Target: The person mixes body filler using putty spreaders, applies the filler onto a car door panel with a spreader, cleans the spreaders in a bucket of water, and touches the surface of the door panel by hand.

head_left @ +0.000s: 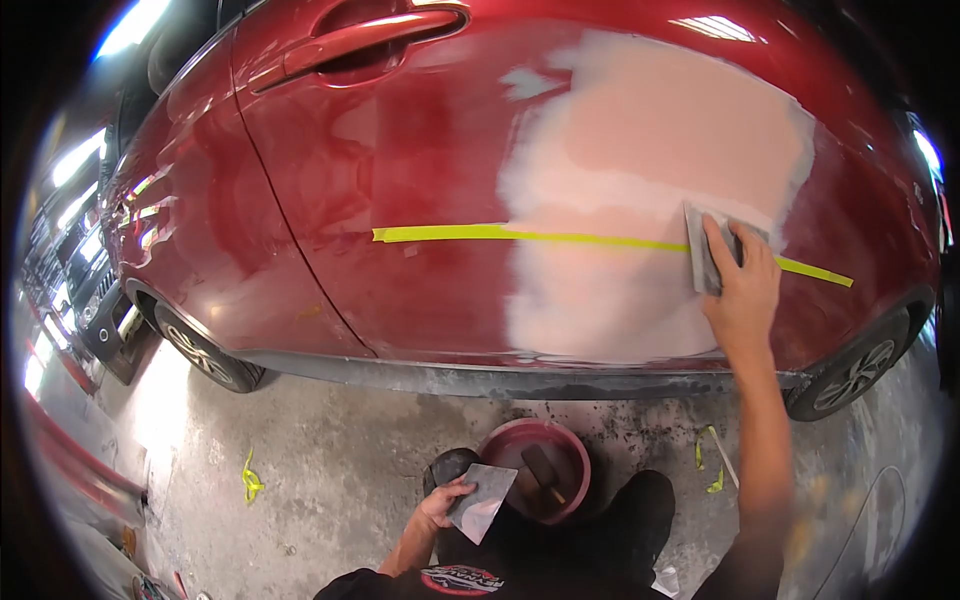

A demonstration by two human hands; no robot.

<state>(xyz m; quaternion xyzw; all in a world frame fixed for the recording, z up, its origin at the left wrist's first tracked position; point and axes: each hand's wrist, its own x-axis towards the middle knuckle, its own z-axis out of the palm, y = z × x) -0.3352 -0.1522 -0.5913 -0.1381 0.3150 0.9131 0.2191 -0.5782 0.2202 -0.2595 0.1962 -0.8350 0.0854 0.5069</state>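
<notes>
My right hand (742, 285) grips a sanding block (705, 250) with grey sandpaper around it, pressed to the red car door (440, 170) at the right edge of a filler patch (660, 120). The patch is pale pink with whitish edges. Just under the fingers runs a yellow-green tape strip (590, 239), lying lengthwise across door and patch. Low down, near my knee, my left hand (441, 503) pinches a thin grey sheet (485, 503) with a pinkish smear; I cannot tell its material. The sheet is held beside a reddish basin (583, 450).
In the basin lies a dark block-like tool (541, 466) in murky water. Tape scraps (251, 476) and a thin pale stick (723, 456) lie on the stained concrete floor (340, 450). The car's dark sill (450, 380) runs above the basin. Another vehicle (105, 320) stands at left.
</notes>
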